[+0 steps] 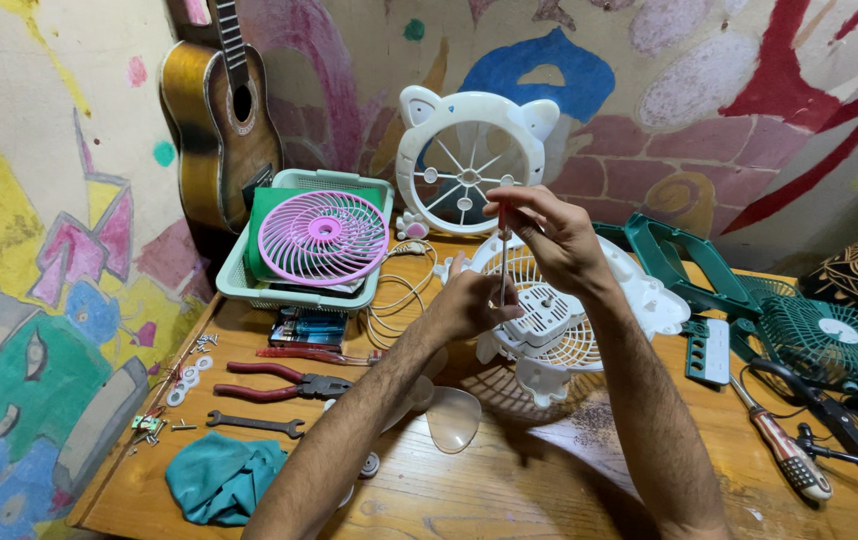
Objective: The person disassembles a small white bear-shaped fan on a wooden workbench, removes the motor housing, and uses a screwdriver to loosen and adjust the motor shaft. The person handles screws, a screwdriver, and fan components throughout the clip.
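A white fan housing [559,335] with a grille lies tilted on the wooden table [509,490]. My left hand [469,305] grips its left rim. My right hand [549,235] is closed on the red handle of a thin screwdriver [502,262] held upright, its tip pointing down into the housing next to the left hand. Behind them, a white cat-eared fan frame [469,160] stands upright against the wall. A clear fan blade [452,418] rests on the table under my left forearm.
A green basket [294,290] with a pink grille [324,237] sits at the left, a guitar [219,120] behind it. Red pliers [284,383], a spanner [254,424], washers and a teal cloth [224,478] lie front left. A dark green fan [829,345] and a striped screwdriver [784,450] lie at the right.
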